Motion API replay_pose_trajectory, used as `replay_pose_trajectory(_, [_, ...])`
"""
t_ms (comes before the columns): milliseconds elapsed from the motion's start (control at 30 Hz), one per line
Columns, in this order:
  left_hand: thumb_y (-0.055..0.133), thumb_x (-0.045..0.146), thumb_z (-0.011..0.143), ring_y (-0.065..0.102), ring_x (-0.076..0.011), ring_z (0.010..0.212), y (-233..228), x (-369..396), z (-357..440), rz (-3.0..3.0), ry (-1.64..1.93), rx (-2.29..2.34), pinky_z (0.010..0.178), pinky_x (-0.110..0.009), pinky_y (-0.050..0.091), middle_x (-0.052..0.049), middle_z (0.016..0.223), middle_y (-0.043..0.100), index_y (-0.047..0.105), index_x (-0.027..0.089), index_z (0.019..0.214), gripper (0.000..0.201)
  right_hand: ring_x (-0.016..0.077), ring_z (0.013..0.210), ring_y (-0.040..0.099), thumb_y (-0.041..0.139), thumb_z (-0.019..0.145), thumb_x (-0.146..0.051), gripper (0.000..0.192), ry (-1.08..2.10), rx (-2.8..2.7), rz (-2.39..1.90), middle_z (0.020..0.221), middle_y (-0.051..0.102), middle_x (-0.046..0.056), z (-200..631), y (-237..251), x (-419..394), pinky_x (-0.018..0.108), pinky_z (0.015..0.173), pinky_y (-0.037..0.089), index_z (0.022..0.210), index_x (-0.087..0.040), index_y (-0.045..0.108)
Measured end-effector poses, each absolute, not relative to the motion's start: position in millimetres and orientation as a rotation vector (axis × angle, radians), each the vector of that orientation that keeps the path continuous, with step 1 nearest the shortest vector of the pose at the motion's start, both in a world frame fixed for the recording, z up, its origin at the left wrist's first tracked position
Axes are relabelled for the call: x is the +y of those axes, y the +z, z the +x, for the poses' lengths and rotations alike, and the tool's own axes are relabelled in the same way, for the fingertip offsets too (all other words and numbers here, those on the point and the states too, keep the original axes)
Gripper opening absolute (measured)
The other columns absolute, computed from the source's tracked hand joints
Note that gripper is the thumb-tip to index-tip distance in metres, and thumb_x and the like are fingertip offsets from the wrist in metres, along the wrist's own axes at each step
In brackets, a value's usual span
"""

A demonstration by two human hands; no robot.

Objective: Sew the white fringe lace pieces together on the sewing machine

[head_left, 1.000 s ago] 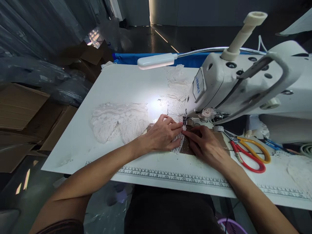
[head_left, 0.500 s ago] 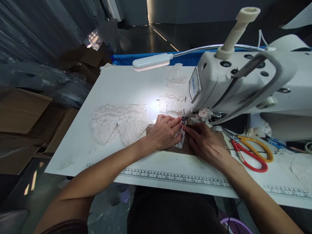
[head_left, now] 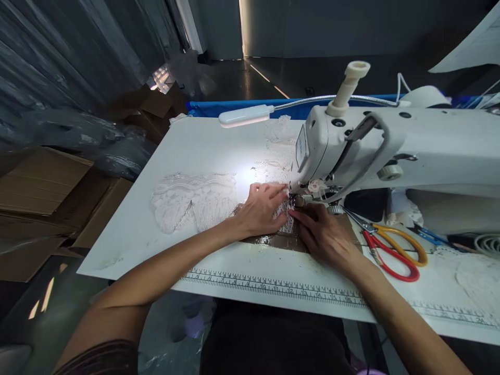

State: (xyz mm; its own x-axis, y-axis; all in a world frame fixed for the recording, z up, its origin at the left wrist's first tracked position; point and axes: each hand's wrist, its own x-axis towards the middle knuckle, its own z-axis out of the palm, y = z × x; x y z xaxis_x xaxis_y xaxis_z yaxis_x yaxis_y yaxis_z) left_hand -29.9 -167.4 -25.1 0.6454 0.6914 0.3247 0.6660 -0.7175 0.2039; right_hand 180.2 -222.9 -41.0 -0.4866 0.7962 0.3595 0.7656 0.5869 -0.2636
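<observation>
We see a narrow lace strip [head_left: 286,221] lying on a brown sheet [head_left: 273,240] just in front of the sewing machine [head_left: 390,151] needle area. Left hand [head_left: 262,209] lies flat, palm down, fingers spread and pressing the lace, not gripping. Right hand [head_left: 325,234] rests flat beside it, fingertips touching the lace edge right at the presser foot [head_left: 299,200]; fingers extended, holding nothing. More white lace [head_left: 193,198] lies heaped to the left on the white table [head_left: 128,239], and some runs behind the machine. A lamp [head_left: 246,115] on a gooseneck lights the spot. Scissors [head_left: 394,247] with red and orange handles lie right of the right hand. A printed ruler [head_left: 273,285] runs along the table's near edge.
</observation>
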Motion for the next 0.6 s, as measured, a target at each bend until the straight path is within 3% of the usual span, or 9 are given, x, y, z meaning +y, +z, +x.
replay_pose_trajectory(100, [0.044, 0.020, 0.091, 0.053, -0.0233, 0.091, -22.2, -141.0, -27.7, 2.800, 0.665, 1.241, 0.080, -0.041, 0.041, -0.013, 0.110, 0.062, 0.061, 0.014, 0.108, 0.025, 0.0307, 0.095, 0.060, 0.046, 0.096, -0.023, 0.038, 0.106, -2.369, -1.247, 0.111, 0.057, 0.018, 180.2, -45.3, -222.6, 0.048, 0.078, 0.057, 0.129, -0.016, 0.063])
replay_pose_trajectory(233, [0.043, 0.024, 0.093, 0.055, -0.0263, 0.090, -21.7, -105.3, -25.1, 2.891, 0.418, 1.225, 0.078, -0.042, 0.041, -0.014, 0.099, 0.060, 0.063, 0.014, 0.103, 0.025, 0.0336, 0.101, 0.059, 0.047, 0.094, -0.020, 0.040, 0.120, -2.346, -1.255, 0.110, 0.057, 0.018, 179.5, -49.1, -223.7, 0.051, 0.082, 0.056, 0.131, -0.017, 0.062])
replay_pose_trajectory(467, [0.040, 0.028, 0.100, 0.056, -0.0290, 0.110, -15.9, -121.0, -43.0, 2.933, 0.544, 1.095, 0.087, -0.046, 0.046, -0.019, 0.129, 0.056, 0.058, 0.014, 0.120, 0.031, 0.0275, 0.106, 0.062, 0.046, 0.095, -0.022, 0.052, 0.384, -2.291, -1.267, 0.120, 0.057, 0.014, 199.4, -32.8, -235.0, 0.046, 0.092, 0.055, 0.147, -0.024, 0.044])
replay_pose_trajectory(600, [0.046, 0.027, 0.101, 0.062, -0.0220, 0.101, -13.8, -149.5, -52.8, 2.884, 0.575, 0.796, 0.085, -0.040, 0.050, -0.013, 0.116, 0.065, 0.062, 0.013, 0.113, 0.025, 0.0268, 0.106, 0.064, 0.047, 0.095, -0.023, 0.041, 0.446, -2.251, -1.263, 0.118, 0.061, 0.013, 207.3, -24.7, -236.6, 0.045, 0.093, 0.055, 0.135, -0.020, 0.056])
